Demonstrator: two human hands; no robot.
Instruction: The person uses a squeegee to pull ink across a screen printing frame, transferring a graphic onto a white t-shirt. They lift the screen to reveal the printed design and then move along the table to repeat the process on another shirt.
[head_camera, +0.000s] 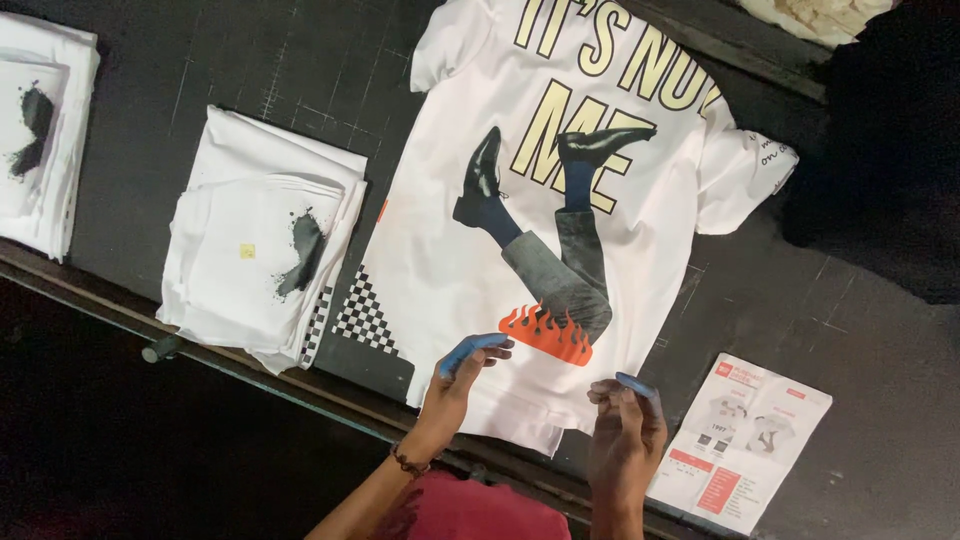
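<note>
A white T-shirt (450, 270) lies spread flat, print side up, on a dark work table (860, 330), its hem toward the person and its neck away. The print shows yellow letters, two legs in dark shoes and orange flames low down. Both hands rest on the hem just below the flames. The left hand (455, 385) has its fingers curled loosely with a blue-covered fingertip laid on the cloth, and it seems to pinch the hem lightly, though how much cloth is caught I cannot tell. The right hand (625, 425) is half closed at the hem's edge, a blue tip also showing; whether it has hold of cloth is not clear. The shirt lying flat probably keeps the print smooth and easy to check. Left of the shirt sits a folded stack of white shirts (255, 250) with a dark ink smudge, and farther left another stack (40, 140). Right of the shirt's hem lies a printed paper sheet (745, 440) with red blocks and small shirt pictures.
</note>
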